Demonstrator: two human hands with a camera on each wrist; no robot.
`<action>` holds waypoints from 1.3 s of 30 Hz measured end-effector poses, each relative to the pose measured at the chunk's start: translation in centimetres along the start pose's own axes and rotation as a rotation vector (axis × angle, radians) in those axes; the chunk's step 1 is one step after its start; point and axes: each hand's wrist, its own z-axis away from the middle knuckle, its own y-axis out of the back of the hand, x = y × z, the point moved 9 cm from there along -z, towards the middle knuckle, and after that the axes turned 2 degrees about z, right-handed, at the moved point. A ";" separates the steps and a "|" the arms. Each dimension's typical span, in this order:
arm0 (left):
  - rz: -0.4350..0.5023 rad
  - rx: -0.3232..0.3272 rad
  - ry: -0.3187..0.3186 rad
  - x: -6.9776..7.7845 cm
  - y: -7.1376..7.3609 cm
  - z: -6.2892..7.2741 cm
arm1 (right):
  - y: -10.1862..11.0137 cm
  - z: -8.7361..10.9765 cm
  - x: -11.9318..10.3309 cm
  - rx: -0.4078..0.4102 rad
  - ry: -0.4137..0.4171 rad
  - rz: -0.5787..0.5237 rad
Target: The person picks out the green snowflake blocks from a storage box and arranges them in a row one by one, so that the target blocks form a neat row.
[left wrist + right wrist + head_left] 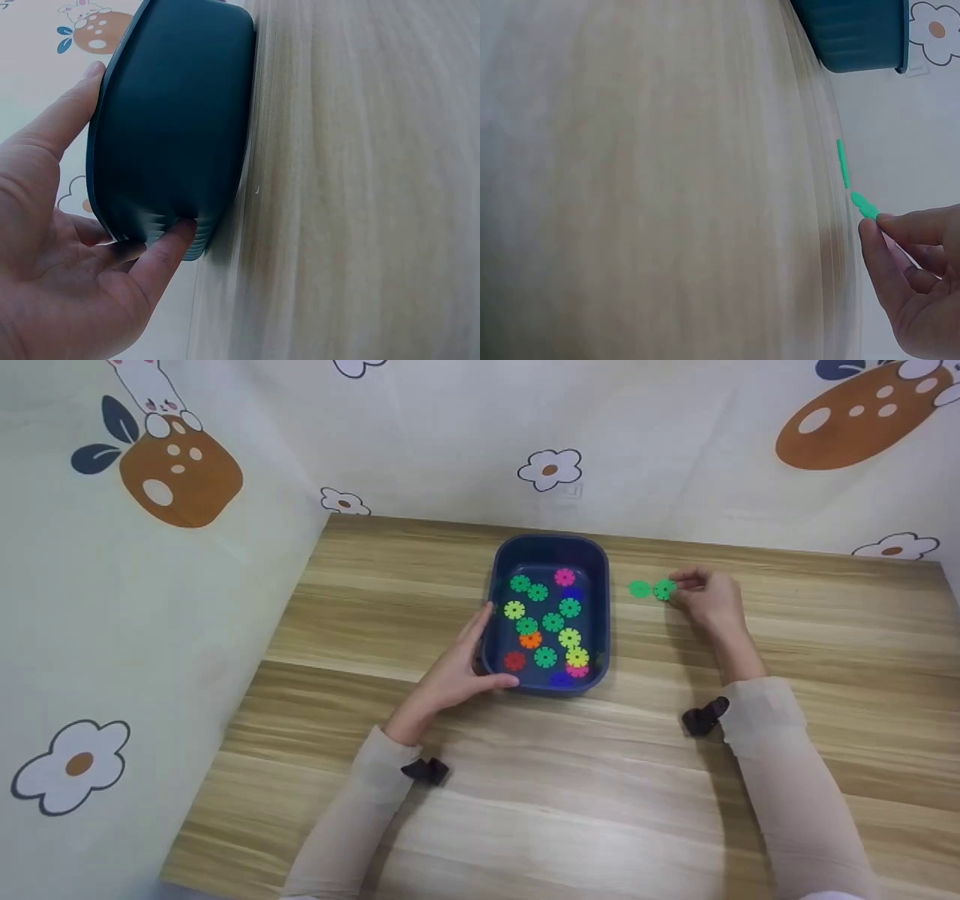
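Note:
A dark blue plastic bin (495,547) stands on the table, with several small notched flower discs in green, yellow, pink, orange, red and blue lying inside. My left hand (454,671) holds the bin's near left corner, thumb along the near rim and fingers against the left side. In the left wrist view that hand (82,270) spans the bin's outer wall (172,112). To the right of the bin, my right hand (711,598) pinches a green flower disc (664,589) between thumb and fingertips, tilted in the right wrist view. Just left of it lies another green disc (639,589).
The wood-grain table (570,810) meets a patterned wall (450,450) at the back and another on the left. Small black devices sit at both wrists, the left one (426,770) and the right one (705,717).

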 end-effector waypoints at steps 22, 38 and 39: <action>-0.015 0.005 -0.003 0.1 0.0 0.0 | 0.9 0.5 -1.3 0.037 0.056 0.000; -0.027 0.008 -0.003 0.1 0.0 0.1 | 0.9 1.6 -4.7 0.062 0.163 -0.119; -0.025 0.008 -0.001 0.1 0.0 0.1 | 0.8 1.6 -4.9 0.058 0.170 -0.135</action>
